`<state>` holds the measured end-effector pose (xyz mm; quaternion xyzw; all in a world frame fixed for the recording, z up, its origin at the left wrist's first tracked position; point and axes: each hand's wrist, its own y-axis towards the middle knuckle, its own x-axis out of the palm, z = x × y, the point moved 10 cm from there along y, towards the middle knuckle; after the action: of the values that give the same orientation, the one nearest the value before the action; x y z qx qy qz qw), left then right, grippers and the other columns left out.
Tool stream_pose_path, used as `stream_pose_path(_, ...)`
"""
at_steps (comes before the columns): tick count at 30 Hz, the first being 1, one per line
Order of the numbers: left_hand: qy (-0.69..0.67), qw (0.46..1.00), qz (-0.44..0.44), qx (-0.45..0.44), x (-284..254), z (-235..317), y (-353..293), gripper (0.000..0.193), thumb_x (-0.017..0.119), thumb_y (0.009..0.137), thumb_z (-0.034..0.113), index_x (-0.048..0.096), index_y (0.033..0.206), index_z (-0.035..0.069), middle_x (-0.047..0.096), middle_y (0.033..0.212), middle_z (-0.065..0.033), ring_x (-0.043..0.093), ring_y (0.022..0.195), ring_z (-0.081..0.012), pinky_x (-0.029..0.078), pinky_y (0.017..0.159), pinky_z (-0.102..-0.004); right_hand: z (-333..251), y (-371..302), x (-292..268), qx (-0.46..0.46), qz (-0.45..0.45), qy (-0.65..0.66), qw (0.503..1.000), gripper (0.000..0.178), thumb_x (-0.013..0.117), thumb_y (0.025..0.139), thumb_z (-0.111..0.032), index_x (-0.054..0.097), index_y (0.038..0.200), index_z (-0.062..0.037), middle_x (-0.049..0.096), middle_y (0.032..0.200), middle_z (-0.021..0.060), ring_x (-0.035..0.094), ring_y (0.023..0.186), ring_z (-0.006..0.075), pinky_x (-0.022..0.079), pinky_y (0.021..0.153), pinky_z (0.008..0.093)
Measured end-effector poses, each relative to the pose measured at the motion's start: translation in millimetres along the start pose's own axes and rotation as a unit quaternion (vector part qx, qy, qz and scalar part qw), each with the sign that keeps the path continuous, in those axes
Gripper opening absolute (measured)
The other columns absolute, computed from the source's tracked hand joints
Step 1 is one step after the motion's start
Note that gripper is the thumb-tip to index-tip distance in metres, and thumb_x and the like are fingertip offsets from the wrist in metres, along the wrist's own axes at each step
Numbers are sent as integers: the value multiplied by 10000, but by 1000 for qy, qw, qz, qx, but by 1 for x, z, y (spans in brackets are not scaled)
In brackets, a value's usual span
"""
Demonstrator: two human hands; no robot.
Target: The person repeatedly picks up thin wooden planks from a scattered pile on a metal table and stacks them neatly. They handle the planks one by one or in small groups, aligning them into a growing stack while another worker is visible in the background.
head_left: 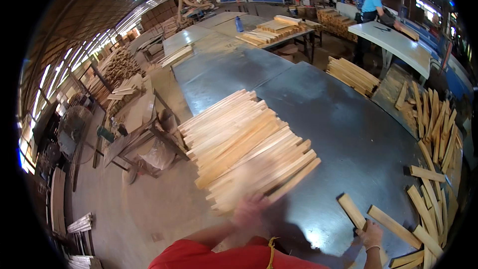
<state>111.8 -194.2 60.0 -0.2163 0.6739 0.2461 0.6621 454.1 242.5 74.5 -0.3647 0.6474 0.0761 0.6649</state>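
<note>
A wide row of pale wooden strips (239,139) lies side by side on the dark, shiny tabletop (343,124), in front of me and to the left. My left hand (250,209) is at the near end of this row, smeared by motion, so its fingers do not show clearly. At the lower right, my right hand (369,235) has its fingers wrapped round a wooden strip (351,210) that points away from me. Beside it on the tabletop rests another loose strip (394,226).
Loose strips (433,114) heap along the right side. Stacked strips (352,75) stand beyond the table's right edge. A co-worker in a blue shirt (372,3) handles wood at a white table (388,40). A blue bottle (239,24) stands farther back; a wooden bench (142,112) is at left.
</note>
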Motion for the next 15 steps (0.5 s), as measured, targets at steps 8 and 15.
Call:
stream_pose_path(8, -236, 957, -152, 79, -73, 80, 36, 730, 591, 1031, 534, 474, 1520, 6, 681, 1276, -251, 677, 1193, -433, 533, 1023, -521, -189, 32, 97, 56, -10, 699, 713, 491, 669, 1040, -485, 692, 1181, -15, 667, 1004, 67, 621, 839, 200, 554, 752, 380)
stream_pose_path(15, -209, 950, -228, 32, -25, 102, 57, 556, 616, 986, 254, 492, 1494, 63, 598, 1435, -228, 633, 1291, -406, 517, 1044, -554, -240, -10, 61, -145, -117, 616, 765, 603, 704, 1008, -255, 503, 1481, 61, 659, 1327, 131, 642, 1219, 276, 532, 1072, 421)
